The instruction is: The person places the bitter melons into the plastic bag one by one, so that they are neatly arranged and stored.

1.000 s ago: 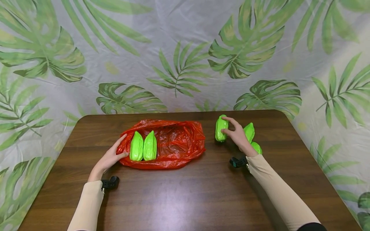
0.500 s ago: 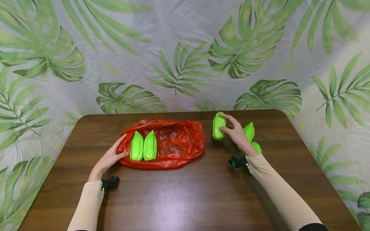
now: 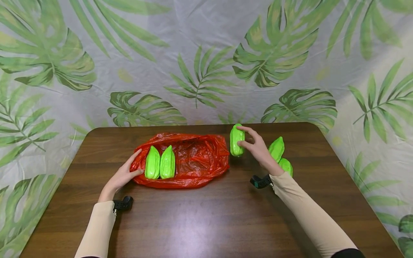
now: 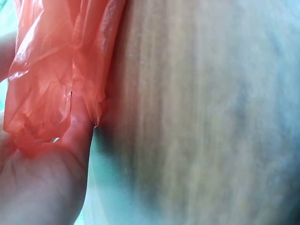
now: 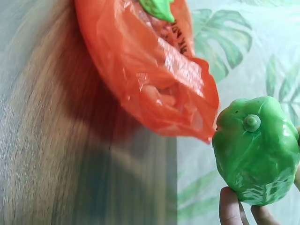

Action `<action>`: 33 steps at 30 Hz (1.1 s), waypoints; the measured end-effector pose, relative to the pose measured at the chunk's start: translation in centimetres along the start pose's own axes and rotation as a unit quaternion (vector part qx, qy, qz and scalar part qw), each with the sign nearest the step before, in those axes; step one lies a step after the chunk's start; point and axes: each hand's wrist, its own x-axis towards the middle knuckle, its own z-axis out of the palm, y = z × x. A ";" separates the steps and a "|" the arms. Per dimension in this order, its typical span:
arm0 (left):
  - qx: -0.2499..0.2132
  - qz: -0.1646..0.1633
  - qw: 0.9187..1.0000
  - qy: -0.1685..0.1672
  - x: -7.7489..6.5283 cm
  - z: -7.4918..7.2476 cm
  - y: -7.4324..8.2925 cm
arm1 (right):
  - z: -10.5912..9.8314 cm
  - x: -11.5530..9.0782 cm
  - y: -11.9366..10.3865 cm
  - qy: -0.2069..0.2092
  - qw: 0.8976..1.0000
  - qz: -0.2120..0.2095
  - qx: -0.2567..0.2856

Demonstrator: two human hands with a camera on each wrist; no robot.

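Observation:
A red plastic bag (image 3: pixel 190 182) lies with its mouth spread wide on the table. Two green ridged gourds (image 3: pixel 152 165) stand side by side in its left end. My left hand (image 3: pixel 120 176) holds the bag's left rim, and the left wrist view shows its thumb through the red film. To the right of the bag, my right hand (image 3: pixel 256 147) grips another green gourd (image 3: pixel 237 141) between thumb and fingers. This gourd (image 5: pixel 258 145) shows its small stem nub in the right wrist view, with fingertips (image 5: pixel 228 206) beneath it.
More green gourds (image 3: pixel 276 148) lie behind the right forearm, partly hidden by it. The brown wooden table (image 3: pixel 193 222) meets a leaf-patterned cloth (image 3: pixel 206 71) at its far edge. Black wrist cameras (image 3: pixel 260 181) stick out from both wrists.
My right hand has moved left with its gourd, which went from apart from the bag to right beside its right end. My left hand and the bag have stayed put.

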 end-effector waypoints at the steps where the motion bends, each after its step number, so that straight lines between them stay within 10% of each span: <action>1: 0.001 0.000 1.000 0.000 0.0 0.0 0.0 | 0.1 0.2 0.4 -0.002 1.000 -0.004 0.003; 8: 0.003 -0.003 1.000 0.000 0.0 0.0 0.0 | 0.8 1.3 2.5 -0.010 0.999 -0.029 0.018; 33: -0.003 0.002 1.000 -0.002 0.0 0.0 -0.1 | 4.4 1.0 -0.6 -0.052 0.998 -0.038 0.010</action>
